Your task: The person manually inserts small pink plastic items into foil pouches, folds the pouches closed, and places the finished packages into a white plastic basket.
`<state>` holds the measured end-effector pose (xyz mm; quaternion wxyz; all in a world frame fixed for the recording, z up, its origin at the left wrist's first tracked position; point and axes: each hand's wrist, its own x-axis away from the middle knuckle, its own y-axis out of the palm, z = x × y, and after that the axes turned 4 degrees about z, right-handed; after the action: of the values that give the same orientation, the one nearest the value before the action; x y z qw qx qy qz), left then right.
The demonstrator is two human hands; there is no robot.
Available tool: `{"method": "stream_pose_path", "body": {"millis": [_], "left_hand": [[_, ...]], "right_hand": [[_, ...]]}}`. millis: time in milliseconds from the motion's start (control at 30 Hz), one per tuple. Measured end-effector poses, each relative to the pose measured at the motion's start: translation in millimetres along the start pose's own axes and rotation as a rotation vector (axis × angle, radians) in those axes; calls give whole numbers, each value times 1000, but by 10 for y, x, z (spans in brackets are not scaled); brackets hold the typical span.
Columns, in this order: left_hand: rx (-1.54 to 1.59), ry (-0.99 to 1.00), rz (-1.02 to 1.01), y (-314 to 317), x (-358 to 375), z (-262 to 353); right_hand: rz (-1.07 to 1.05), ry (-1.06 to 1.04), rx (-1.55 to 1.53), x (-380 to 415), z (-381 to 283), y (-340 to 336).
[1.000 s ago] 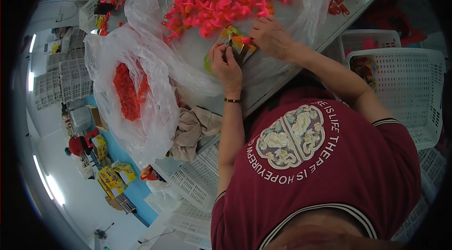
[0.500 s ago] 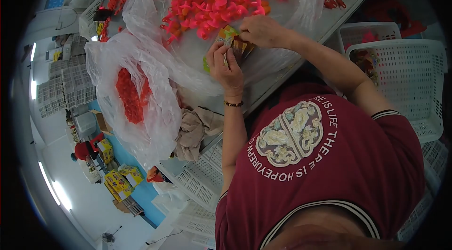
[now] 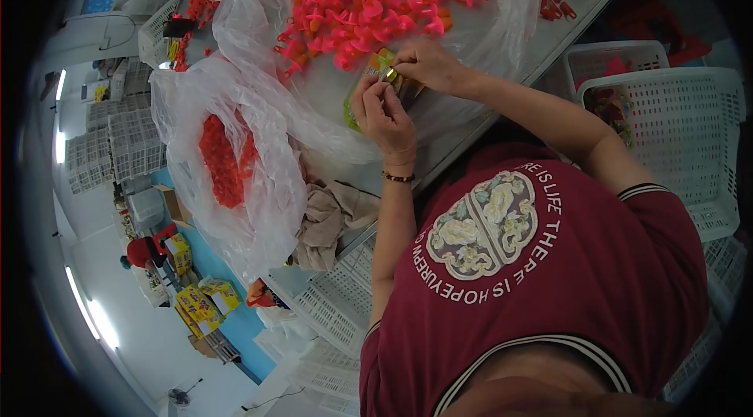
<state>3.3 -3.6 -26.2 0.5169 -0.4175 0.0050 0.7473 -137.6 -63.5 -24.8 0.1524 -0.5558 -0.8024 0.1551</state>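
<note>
Bare left hand (image 3: 384,112) with fingers curled toward the thumb, left forearm reaching forward, bare right hand (image 3: 427,65) pinching just beyond it, right elbow bent, right forearm angled inward

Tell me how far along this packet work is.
Partway, it seems. Likely done: the colorful packets lying in the white basket. In hand: one green and yellow packet, held in the left hand, with the fingers of the right hand at its edge; whether it is filled or closed is hidden. Remaining, apparently: the big heap of pink pieces on clear plastic.
</note>
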Motion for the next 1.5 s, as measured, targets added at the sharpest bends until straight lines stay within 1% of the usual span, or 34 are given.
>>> {"method": "stream_pose_path", "body": {"millis": [33, 67, 100, 133, 167, 200, 233, 267, 300, 333, 367, 400, 533, 600, 667, 700, 767, 800, 867, 900, 933, 967, 1033, 1100, 1133, 1167, 1200, 1233, 1300, 1400, 1433, 1467, 1500], "left_hand": [[-3, -2, 3, -4, 4, -8], [5, -72, 14, -4, 13, -24], [14, -141, 24, -1, 22, -41], [14, -142, 29, 4, 27, -63], [86, -193, 28, 3, 33, -90], [159, -242, 25, -8, -5, -53], [160, -243, 26, -22, -42, -9], [281, -330, 38, -44, -90, 42], [402, -415, 51, -69, -153, 100], [401, -416, 53, -91, -187, 100], [452, -522, -48, -116, -219, 90], [503, -627, -149, -133, -244, 76], [507, -594, -198, -120, -225, -65], [684, -724, -117, -131, -214, -45], [695, -715, -99, -141, -224, 13], [704, -706, -82, -144, -222, 38], [709, -707, -90, -123, -178, 38], [714, -707, -96, -113, -164, 41], [717, -705, -70, -104, -156, 67], [721, -703, -44, -108, -158, 81], [721, -702, -43, -121, -170, 102], [772, -731, -40, -139, -188, 130], [824, -759, -35, -150, -199, 124], [955, -828, -25, -142, -185, 56], [956, -828, -24, -146, -174, 38], [983, -871, -36, -151, -162, 25], [1010, -914, -48, -152, -157, 21], [1011, -914, -49, -146, -158, 23], [1061, -824, -20, -132, -170, 47], [1079, -793, -12, -164, -205, 131], [1082, -796, -17, -183, -224, 151], [1051, -732, 12, -210, -251, 158], [1023, -672, 34, -235, -268, 153]], "right_hand": [[17, -2, -211, 36, 25, 33], [33, -3, -422, 70, 36, 57], [28, -4, -420, 93, 14, 48], [33, -134, -332, 113, -19, 16], [39, -262, -244, 130, -32, -9], [39, -261, -242, 135, -1, -13], [112, -374, -133, 131, 46, -9], [184, -488, -24, 124, 69, -6], [181, -491, -23, 126, 45, -25], [159, -472, -86, 136, 18, -50], [136, -452, -150, 152, -15, -71], [134, -453, -150, 163, -46, -87], [174, -538, 0, 167, -81, -161], [180, -566, 60, 188, -80, -227], [183, -589, 191, 218, -102, -301], [182, -587, 191, 218, -97, -307], [119, -484, 146, 202, -87, -320], [120, -484, 146, 202, -99, -303], [217, -424, 79, 198, -127, -246], [217, -425, 78, 192, -128, -233], [191, -392, -15, 186, -129, -223], [165, -359, -108, 182, -131, -218], [161, -334, -132, 173, -117, -236], [157, -308, -155, 184, -121, -254], [136, -286, -156, 197, -136, -271], [116, -263, -156, 208, -149, -285], [116, -263, -155, 215, -161, -292], [116, -264, -188, 218, -173, -297], [118, -265, -220, 208, -189, -309], [108, -262, -274, 181, -243, -358], [88, -277, -106, 196, -290, -415], [71, -284, 63, 227, -337, -494], [84, -265, 66, 325, -497, -595]]}}
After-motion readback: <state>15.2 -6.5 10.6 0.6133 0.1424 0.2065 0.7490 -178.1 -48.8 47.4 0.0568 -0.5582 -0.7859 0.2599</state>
